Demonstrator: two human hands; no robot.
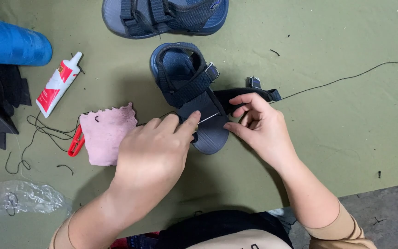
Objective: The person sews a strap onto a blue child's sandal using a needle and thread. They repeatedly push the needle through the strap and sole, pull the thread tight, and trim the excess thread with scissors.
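Hand-stitching strap on the navy sandal [194, 99], mid-bench.

L hand [155, 150]: fingers [190, 121] pinched shut on the needle [208, 118], tip lying across the sole toward the loose strap [245, 97]. R hand [259, 124]: fingers closed on that strap, pinning it against the sandal edge. Thread [337, 82] ran off to the R over the green bench [337, 152], slack, no snags visible. To do it well imo: kept strap flat + aligned w/ R hand, drove needle straight not angled, pulled thread snug w/o puckering, kept R fingertips out of needle path. Pink cloth scrap [107, 133] + red clip [76, 143] just L of my L hand, glue tube [58, 84] farther L, 2nd sandal [166, 16] at the top edge, well apart.
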